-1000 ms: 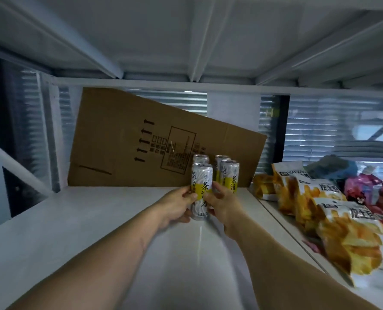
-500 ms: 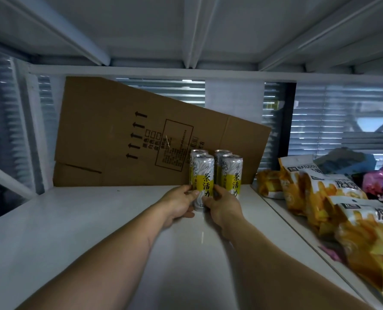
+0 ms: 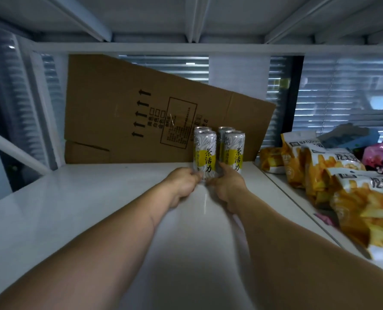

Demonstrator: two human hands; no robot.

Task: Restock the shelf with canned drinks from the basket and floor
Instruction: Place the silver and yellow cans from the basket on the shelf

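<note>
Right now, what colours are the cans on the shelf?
Silver-white cans with a yellow band and black characters; head view.

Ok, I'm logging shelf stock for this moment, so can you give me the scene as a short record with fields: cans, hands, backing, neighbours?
cans: four visible, upright, in two rows on the white shelf; front-left can, front-right can
left hand: left hand grips the base of the front-left can
right hand: right hand holds the same can from the other side
backing: flattened cardboard box leaning tilted behind the cans
neighbours: snack bags on the adjoining shelf to the right
basket, floor: out of view
</note>
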